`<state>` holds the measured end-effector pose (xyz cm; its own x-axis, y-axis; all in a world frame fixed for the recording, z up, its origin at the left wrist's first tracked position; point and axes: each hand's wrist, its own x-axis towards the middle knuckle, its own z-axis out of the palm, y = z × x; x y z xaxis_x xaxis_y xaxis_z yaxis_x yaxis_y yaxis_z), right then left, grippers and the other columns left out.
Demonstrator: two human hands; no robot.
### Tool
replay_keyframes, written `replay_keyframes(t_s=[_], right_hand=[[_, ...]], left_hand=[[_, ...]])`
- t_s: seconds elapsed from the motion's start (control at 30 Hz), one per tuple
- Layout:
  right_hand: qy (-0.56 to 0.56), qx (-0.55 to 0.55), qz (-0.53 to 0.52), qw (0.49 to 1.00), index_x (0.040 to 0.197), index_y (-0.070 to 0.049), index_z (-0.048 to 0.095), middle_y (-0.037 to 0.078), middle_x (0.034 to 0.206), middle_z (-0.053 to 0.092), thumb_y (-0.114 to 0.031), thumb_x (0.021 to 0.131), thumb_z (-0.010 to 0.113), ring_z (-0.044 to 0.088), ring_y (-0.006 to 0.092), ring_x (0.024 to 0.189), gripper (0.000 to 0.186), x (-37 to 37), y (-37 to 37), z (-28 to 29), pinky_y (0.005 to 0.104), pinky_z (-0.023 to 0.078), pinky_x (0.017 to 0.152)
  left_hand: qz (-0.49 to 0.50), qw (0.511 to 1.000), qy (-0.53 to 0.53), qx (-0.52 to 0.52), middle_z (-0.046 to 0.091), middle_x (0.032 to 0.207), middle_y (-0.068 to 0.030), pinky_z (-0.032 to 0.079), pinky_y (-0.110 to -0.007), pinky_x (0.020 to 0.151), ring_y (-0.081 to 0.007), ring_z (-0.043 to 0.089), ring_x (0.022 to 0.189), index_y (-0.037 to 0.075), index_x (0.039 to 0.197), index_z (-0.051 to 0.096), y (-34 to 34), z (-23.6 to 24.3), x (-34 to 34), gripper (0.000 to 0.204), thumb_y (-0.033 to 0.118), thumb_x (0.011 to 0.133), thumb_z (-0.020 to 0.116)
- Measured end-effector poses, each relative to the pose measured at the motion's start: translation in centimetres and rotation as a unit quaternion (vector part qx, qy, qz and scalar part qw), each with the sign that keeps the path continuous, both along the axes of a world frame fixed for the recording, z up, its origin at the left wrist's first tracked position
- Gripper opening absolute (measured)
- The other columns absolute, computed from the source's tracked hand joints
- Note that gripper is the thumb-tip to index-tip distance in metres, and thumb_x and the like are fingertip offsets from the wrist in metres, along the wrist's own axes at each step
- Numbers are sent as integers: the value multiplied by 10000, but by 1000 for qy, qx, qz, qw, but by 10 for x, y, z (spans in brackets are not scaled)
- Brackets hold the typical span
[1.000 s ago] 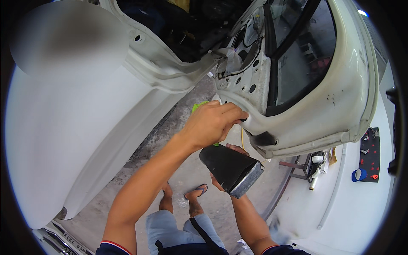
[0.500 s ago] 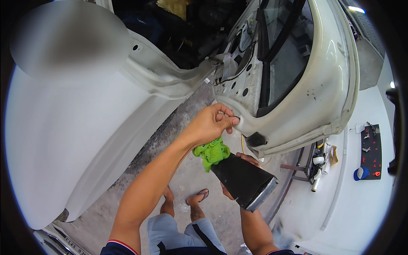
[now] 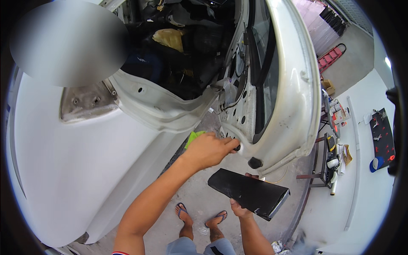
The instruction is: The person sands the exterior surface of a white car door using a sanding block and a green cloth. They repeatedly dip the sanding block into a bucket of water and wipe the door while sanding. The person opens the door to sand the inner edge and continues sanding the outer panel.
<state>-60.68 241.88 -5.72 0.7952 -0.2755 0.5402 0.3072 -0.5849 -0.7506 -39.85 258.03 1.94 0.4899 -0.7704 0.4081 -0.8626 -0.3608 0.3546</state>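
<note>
My left hand [image 3: 210, 149] reaches across to the lower corner of the open car door [image 3: 293, 97]. Its thumb and forefinger are closed at a small dark round spot, perhaps a plug or hole, on the door's edge. A bright green cloth [image 3: 194, 138] sticks out past the back of this hand and seems bunched in its other fingers; most of it is hidden. With my right hand [image 3: 241, 210] I grip a long, black, tapered, box-like piece [image 3: 248, 191] whose end is pale. My thumb is below it and my fingertips show at its far side.
A smooth white car body panel [image 3: 114, 170] fills the left, with a bare recess [image 3: 88, 102] in it. Ahead lies the dark car interior [image 3: 187, 46]. At right stand a metal stand with tools [image 3: 325, 163], a black pegboard [image 3: 382, 136] and a red stepladder [image 3: 330, 58].
My view has shifted, bringing more of the car interior in. The black piece has turned nearer to level and apart from the green cloth. The cloth now shows beyond my left hand. Its fingers remain at the door.
</note>
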Motion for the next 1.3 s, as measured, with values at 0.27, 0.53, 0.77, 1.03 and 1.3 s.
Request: replay_keyframes(t_s=[0.27,0.53,0.77,1.03,1.3], right_hand=[[-1,135,87,987,1527,14,251,245,1410,486,-281,779,803,526,352,1320,976,-9,-2,7,450,454,1082],[58,83,169,980,1576,-21,210,227,1468,435,-195,759,822,499,310,1318,1036,-16,-22,22,439,487,1040],[117,10,191,975,1494,-8,371,217,1430,481,-194,755,825,528,300,1288,888,-17,-36,37,430,471,1051],[23,110,189,976,1489,-8,348,190,1370,504,-293,712,889,578,264,1216,988,-18,-36,58,415,508,1006],[94,234,166,953,1568,-3,185,149,1315,552,-275,694,926,605,236,1197,1178,-17,-18,71,388,545,984]], left_hand=[[29,932,361,-33,677,794,-207,495,-467,662,-389,651,686,46,1151,616,-8,8,-12,397,391,1106,426],[-84,961,253,-72,691,791,-121,449,-450,608,-329,650,677,99,977,629,-7,10,11,192,257,1049,548],[-63,998,-23,-14,725,861,-39,502,-467,678,-313,686,745,112,1054,641,-3,16,5,170,264,981,622],[54,906,396,-138,679,757,-66,497,-372,611,-257,641,614,58,1109,639,-9,-6,-23,406,432,1084,483],[35,963,227,-139,702,847,-145,491,-517,682,-412,670,779,87,1062,586,-17,-32,-10,371,455,1013,576]])
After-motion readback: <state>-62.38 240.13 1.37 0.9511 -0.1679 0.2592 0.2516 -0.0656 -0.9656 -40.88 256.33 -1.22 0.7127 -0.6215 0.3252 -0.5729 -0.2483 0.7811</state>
